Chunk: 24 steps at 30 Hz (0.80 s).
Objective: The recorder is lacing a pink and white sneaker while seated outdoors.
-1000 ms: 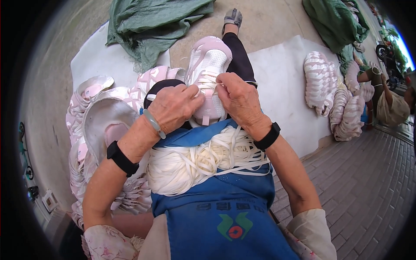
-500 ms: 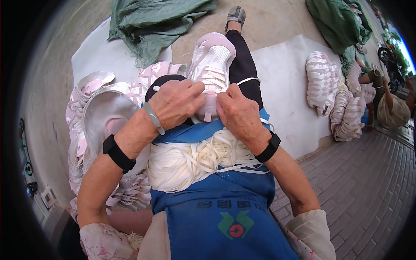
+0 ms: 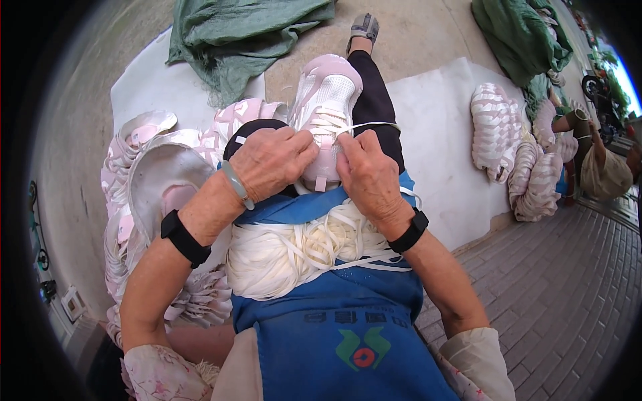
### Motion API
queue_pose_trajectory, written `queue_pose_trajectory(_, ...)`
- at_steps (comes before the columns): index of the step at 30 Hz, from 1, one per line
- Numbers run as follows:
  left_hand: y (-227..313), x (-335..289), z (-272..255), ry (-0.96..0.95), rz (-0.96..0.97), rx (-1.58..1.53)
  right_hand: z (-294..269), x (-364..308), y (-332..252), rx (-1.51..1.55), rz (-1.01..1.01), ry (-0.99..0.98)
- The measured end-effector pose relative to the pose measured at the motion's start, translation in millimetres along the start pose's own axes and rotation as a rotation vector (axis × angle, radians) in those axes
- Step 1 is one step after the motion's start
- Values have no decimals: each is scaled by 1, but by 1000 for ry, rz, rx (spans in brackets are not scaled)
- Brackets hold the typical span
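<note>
A pink and white shoe upper [image 3: 328, 93] rests over my lap, toe pointing away, with white lace crossed over its tongue. My left hand [image 3: 274, 160] is closed on the left edge of its opening; the fingertips are partly hidden. At the right edge, my right hand [image 3: 369, 177] is closed, with fingertips against a white shoelace [image 3: 374, 124] near the upper eyelets. That lace runs out to the right across my black trouser leg. A tangled bundle of cream laces [image 3: 287, 254] lies on my blue apron [image 3: 328, 334], just below both hands.
Stacked pink and white shoe uppers [image 3: 180, 164] crowd my left side. More piles of uppers [image 3: 495, 130] lie on a white sheet [image 3: 435, 134] at the right. Green sacks [image 3: 247, 40] lie ahead and at far right. Another person [image 3: 605, 167] sits beyond the right piles.
My right hand has shifted slightly down and right from the shoe edge. A stretch of lace now shows between the eyelets and my leg. My left hand has hardly moved.
</note>
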<state>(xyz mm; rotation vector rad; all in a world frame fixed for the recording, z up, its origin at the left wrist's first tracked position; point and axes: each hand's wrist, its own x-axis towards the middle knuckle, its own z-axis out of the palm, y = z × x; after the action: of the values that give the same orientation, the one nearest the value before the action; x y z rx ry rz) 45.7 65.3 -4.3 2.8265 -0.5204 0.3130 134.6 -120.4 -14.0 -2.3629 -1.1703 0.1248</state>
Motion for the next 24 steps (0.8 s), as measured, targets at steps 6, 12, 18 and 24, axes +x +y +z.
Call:
queue_pose_trajectory(6, 2, -2, -5, -7, -31, -7, 5, 8, 6, 12, -94, 30)
queue_pose_trajectory(12, 1, -3, -5, 18, -44, 67, 5, 11, 11, 41, -150, 63)
queue_pose_trajectory(18, 0, -4, -7, 8, -51, 61, -1, 10, 13, 100, -114, 52)
queue_pose_trajectory(24, -10, -15, -13, -18, -105, 33, -1, 2, 11, -22, -182, -6)
